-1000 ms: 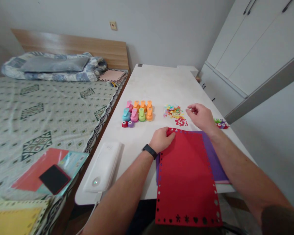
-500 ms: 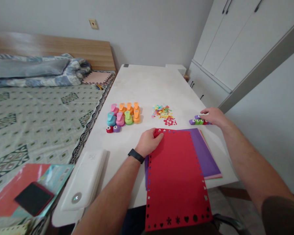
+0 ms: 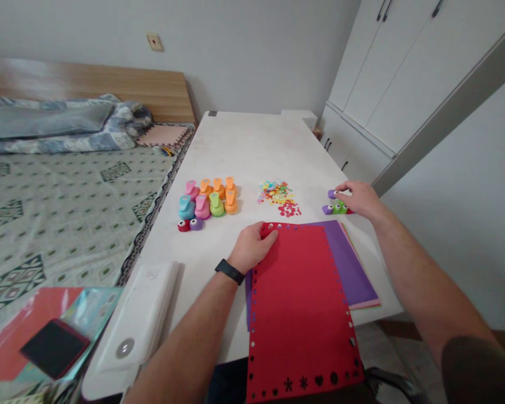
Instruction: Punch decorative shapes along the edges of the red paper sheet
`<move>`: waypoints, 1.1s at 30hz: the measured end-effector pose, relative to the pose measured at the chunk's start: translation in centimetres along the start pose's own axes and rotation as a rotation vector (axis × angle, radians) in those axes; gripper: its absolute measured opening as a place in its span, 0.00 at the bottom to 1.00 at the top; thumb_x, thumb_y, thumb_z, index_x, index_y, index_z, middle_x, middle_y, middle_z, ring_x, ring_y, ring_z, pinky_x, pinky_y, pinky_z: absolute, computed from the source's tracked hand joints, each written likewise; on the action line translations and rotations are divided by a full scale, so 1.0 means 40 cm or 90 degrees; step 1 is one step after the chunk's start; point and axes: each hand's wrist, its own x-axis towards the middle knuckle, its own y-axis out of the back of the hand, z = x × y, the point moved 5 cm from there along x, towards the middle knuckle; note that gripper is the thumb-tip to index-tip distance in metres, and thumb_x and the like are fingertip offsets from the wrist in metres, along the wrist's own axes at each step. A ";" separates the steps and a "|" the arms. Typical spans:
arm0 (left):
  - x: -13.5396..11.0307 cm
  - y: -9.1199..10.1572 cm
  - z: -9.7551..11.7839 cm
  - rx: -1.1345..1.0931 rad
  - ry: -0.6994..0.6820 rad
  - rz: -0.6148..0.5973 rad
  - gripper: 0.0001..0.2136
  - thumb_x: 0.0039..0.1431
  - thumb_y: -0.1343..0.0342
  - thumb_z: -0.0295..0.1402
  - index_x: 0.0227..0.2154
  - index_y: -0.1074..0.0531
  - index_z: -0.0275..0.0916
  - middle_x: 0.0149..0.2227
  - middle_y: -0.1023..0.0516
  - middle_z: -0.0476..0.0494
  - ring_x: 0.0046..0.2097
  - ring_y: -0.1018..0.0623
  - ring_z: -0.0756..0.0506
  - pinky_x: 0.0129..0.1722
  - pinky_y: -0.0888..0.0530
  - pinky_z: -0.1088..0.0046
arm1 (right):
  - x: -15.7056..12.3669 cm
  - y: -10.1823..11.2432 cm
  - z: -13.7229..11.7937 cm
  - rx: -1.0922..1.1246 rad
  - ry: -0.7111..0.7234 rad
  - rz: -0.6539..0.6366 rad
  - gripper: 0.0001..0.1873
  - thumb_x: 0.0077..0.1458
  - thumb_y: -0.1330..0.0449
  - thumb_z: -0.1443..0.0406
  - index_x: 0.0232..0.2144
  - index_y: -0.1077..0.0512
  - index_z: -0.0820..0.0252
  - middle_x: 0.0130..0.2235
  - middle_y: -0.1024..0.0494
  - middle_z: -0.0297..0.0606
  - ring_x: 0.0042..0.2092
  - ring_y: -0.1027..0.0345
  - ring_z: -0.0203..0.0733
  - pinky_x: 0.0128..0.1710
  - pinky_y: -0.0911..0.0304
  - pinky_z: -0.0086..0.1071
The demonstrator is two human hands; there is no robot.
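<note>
My left hand (image 3: 252, 246) pinches the top left corner of a red sheet of paper (image 3: 298, 303), thumb on top. Punched shapes such as hearts, snowflakes and dots run along the sheet's edges. Beneath it lies a purple sheet (image 3: 353, 269) on other coloured sheets. Over on the right, my right hand (image 3: 357, 197) is closed on a small purple paper punch (image 3: 332, 194), held just behind a row of small punches (image 3: 338, 208) in purple, green and red. Its fingers hide part of that row.
Larger pink, orange, blue and green punches (image 3: 216, 204) stand left of centre, with a red and a purple small punch (image 3: 196, 224) before them. Punched paper bits (image 3: 278, 192) lie mid-table. A white device (image 3: 138, 314) sits at the left edge; a phone (image 3: 54, 348) lies beyond it.
My right hand has moved slightly left and up, and the purple punch now shows apart from the row. My left hand keeps its hold on the red sheet. The view has shifted a little.
</note>
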 end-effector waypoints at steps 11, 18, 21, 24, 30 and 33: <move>-0.002 0.005 0.005 -0.038 0.004 0.007 0.15 0.63 0.44 0.47 0.29 0.29 0.40 0.27 0.23 0.48 0.29 0.27 0.47 0.28 0.37 0.73 | -0.120 -0.113 -0.212 0.575 -0.001 -0.180 0.17 0.57 0.34 0.53 0.41 0.29 0.58 0.35 0.20 0.35 0.32 0.31 0.37 0.34 0.36 0.33; 0.002 -0.002 -0.001 -0.061 0.014 -0.001 0.15 0.63 0.44 0.47 0.31 0.27 0.40 0.29 0.21 0.48 0.30 0.26 0.47 0.28 0.35 0.73 | -0.138 -0.130 -0.182 0.635 -0.036 -0.183 0.19 0.53 0.30 0.57 0.42 0.29 0.57 0.42 0.20 0.38 0.42 0.26 0.40 0.47 0.31 0.38; 0.002 -0.005 -0.006 -0.067 0.020 0.004 0.15 0.63 0.44 0.47 0.32 0.27 0.40 0.29 0.20 0.48 0.30 0.25 0.47 0.29 0.35 0.73 | -0.140 -0.123 -0.161 0.625 -0.062 -0.198 0.25 0.48 0.27 0.60 0.47 0.26 0.58 0.46 0.20 0.40 0.44 0.25 0.41 0.50 0.31 0.41; 0.003 -0.006 -0.010 -0.053 0.017 0.007 0.16 0.63 0.44 0.48 0.31 0.27 0.40 0.29 0.20 0.48 0.31 0.25 0.47 0.28 0.35 0.73 | -0.143 -0.123 -0.145 0.587 -0.063 -0.216 0.26 0.47 0.28 0.61 0.49 0.23 0.59 0.45 0.19 0.41 0.43 0.25 0.43 0.51 0.30 0.43; 0.000 -0.006 -0.008 -0.052 0.016 0.015 0.15 0.63 0.44 0.48 0.33 0.26 0.40 0.31 0.19 0.47 0.32 0.25 0.46 0.29 0.34 0.74 | -0.148 -0.133 -0.131 0.544 -0.044 -0.242 0.25 0.49 0.29 0.61 0.51 0.21 0.58 0.39 0.18 0.39 0.38 0.27 0.42 0.44 0.28 0.40; -0.001 -0.006 -0.007 -0.071 0.021 0.020 0.16 0.63 0.43 0.48 0.33 0.26 0.39 0.31 0.19 0.47 0.32 0.24 0.46 0.28 0.34 0.74 | -0.149 -0.133 -0.131 0.532 -0.031 -0.246 0.24 0.50 0.29 0.61 0.50 0.21 0.58 0.38 0.19 0.38 0.37 0.27 0.42 0.42 0.29 0.39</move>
